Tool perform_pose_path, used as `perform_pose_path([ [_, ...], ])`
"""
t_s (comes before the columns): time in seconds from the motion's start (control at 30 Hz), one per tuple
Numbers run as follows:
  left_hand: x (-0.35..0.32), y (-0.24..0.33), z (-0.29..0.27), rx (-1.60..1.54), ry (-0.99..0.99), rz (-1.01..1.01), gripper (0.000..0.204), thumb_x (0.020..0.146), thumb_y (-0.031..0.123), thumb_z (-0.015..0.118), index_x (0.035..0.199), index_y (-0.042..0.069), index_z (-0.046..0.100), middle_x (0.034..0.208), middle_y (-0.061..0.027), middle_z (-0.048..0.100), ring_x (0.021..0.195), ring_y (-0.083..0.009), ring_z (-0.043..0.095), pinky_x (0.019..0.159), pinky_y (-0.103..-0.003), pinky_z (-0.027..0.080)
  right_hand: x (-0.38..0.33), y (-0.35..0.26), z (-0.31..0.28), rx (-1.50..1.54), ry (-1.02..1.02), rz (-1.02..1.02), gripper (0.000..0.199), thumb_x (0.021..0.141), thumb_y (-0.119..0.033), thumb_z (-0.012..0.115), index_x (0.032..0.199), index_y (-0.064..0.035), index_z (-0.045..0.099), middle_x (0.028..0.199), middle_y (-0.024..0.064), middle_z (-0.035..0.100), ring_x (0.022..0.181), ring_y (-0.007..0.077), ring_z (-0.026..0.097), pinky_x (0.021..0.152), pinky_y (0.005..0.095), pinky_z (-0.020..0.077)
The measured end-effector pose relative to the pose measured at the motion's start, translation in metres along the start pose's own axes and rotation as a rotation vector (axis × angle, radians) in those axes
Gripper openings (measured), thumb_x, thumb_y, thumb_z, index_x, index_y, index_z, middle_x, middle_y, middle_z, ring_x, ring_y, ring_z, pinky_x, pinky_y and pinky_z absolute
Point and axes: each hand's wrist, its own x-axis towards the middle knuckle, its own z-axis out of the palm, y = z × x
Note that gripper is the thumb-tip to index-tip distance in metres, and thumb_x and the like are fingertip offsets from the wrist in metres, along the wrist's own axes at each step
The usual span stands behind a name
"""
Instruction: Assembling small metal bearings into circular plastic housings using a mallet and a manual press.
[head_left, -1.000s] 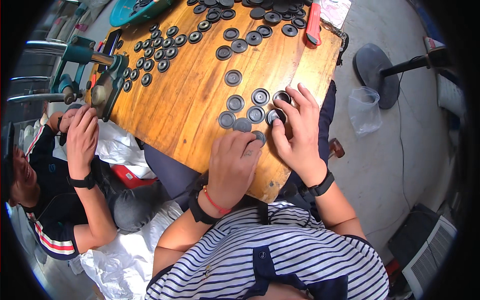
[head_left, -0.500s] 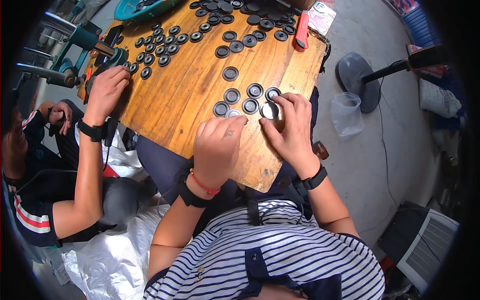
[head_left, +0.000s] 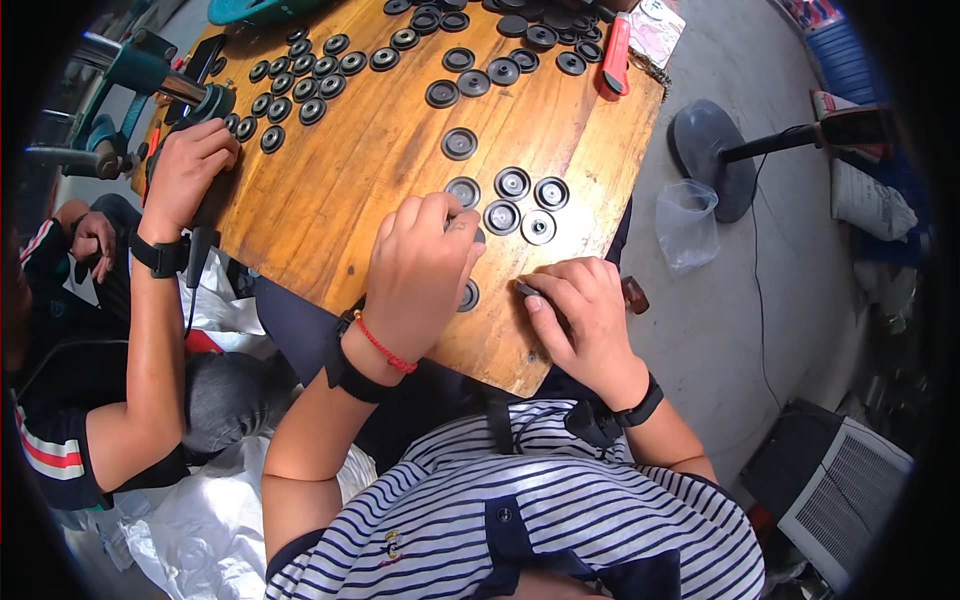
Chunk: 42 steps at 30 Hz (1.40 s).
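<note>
left hand [head_left: 420,270] curled over black ring-shaped disc [head_left: 468,295] | right hand [head_left: 580,320] fingers pinch dark piece, maybe another disc

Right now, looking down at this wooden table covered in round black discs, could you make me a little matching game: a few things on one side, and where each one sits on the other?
Things:
1. person's left hand
2. person's right hand
3. red-handled tool
4. co-worker's hand

Places:
A. far right corner of the wooden table
B. left edge of the table, by the teal metal machine
C. near edge of the table, pinching a small dark piece
D. beside the cluster of round black discs, a disc under its fingers

Pairs: 1-D, 2-C, 3-A, 4-B
</note>
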Motion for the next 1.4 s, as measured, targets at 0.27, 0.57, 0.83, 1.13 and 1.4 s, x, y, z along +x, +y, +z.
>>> perform_pose_path([
  [0.27, -0.012, 0.0, -0.001, -0.108, -0.098, -0.022, 0.03, 0.076, 0.015, 0.074, 0.101, 0.002, 0.064, 0.102, -0.0102, 0.06, 0.094, -0.0294, 0.056, 0.081, -0.039, 0.045, 0.034, 0.026, -0.004, 0.063, 0.106, 0.183, 0.018, 0.083, -0.008, 0.067, 0.1, -0.0021, 0.065, 0.073, 0.0096, 0.055, 0.069, 0.0251, 0.055, 0.063, 0.0345, 0.0448],
  [0.57, -0.034, 0.004, -0.004, -0.113, -0.071, -0.086, 0.055, 0.083, 0.032, 0.069, 0.127, 0.003, 0.057, 0.136, -0.0209, 0.047, 0.129, -0.0379, 0.04, 0.105, -0.048, 0.033, 0.045, 0.026, -0.009, -0.076, -0.088, 0.06, 0.02, 0.076, -0.008, 0.073, 0.095, -0.0042, 0.067, 0.086, 0.0082, 0.058, 0.078, 0.0263, 0.056, 0.068, 0.0363, 0.0467],
  [0.83, -0.043, 0.003, 0.019, -0.022, -0.173, -0.03, 0.07, 0.084, 0.046, 0.063, 0.14, 0.007, 0.046, 0.148, -0.0251, 0.033, 0.139, -0.0419, 0.028, 0.111, -0.057, 0.021, 0.035, 0.035, -0.028, -0.196, -0.114, 0.214, 0.018, 0.079, -0.011, 0.072, 0.094, -0.0032, 0.068, 0.085, 0.0094, 0.06, 0.081, 0.0276, 0.059, 0.07, 0.0364, 0.0478],
  [1.13, -0.049, -0.003, 0.022, -0.212, 0.017, -0.014, 0.059, 0.086, 0.043, 0.065, 0.127, 0.001, 0.057, 0.14, -0.023, 0.044, 0.133, -0.0385, 0.04, 0.11, -0.051, 0.028, 0.123, 0.089, -0.019, -0.458, -0.084, 0.172, 0.017, 0.085, -0.016, 0.064, 0.092, -0.0007, 0.066, 0.086, 0.0158, 0.06, 0.082, 0.0359, 0.06, 0.072, 0.0423, 0.0479],
  [1.4, -0.055, -0.008, 0.022, -0.317, 0.125, -0.013, 0.044, 0.083, 0.033, 0.07, 0.113, 0.002, 0.064, 0.132, -0.0179, 0.053, 0.128, -0.0339, 0.046, 0.108, -0.049, 0.033, 0.126, 0.071, -0.018, -0.407, 0.041, 0.129, 0.031, 0.082, -0.006, 0.065, 0.112, -0.002, 0.061, 0.101, 0.0174, 0.057, 0.093, 0.036, 0.058, 0.081, 0.0396, 0.0474],
])
